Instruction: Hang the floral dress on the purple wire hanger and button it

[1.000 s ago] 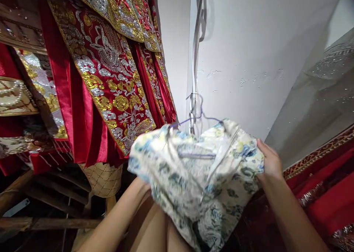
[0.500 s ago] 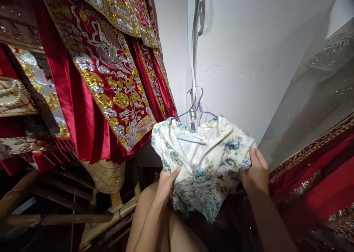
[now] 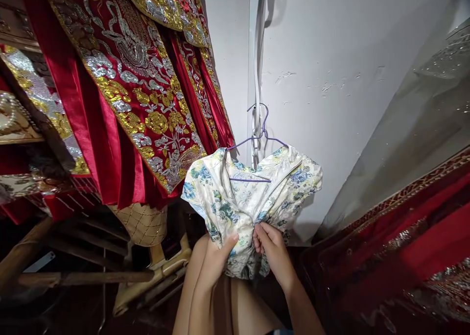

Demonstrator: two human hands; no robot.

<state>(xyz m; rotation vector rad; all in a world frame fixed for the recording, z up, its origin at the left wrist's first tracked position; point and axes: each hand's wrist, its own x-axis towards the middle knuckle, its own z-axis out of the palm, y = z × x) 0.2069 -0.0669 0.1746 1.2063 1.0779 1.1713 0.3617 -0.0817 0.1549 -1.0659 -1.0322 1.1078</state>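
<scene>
A white floral dress (image 3: 220, 198) with blue and yellow flowers and a V neckline hangs on a purple wire hanger (image 3: 265, 129). The hanger's bar shows through the neck opening. My left hand (image 3: 220, 251) grips the dress low on its left side, thumb on the front and fingers hidden behind the cloth. My right hand (image 3: 270, 242) pinches the fabric at the centre front, just under the point of the neckline. The lower part of the dress is bunched above my knees and partly hidden by my hands.
Red garments with gold and silver embroidery (image 3: 157, 122) hang at the left. Below them stand a bamboo chair (image 3: 157, 276) and a quilted beige item (image 3: 143, 222). White straps (image 3: 258, 56) run down the wall (image 3: 312, 46). Red cloth under clear plastic (image 3: 422, 247) lies at the right.
My right hand has left the sleeve at the right and moved inward to the centre front. The dress now hangs flatter, its left sleeve spread outward. My left hand keeps its hold.
</scene>
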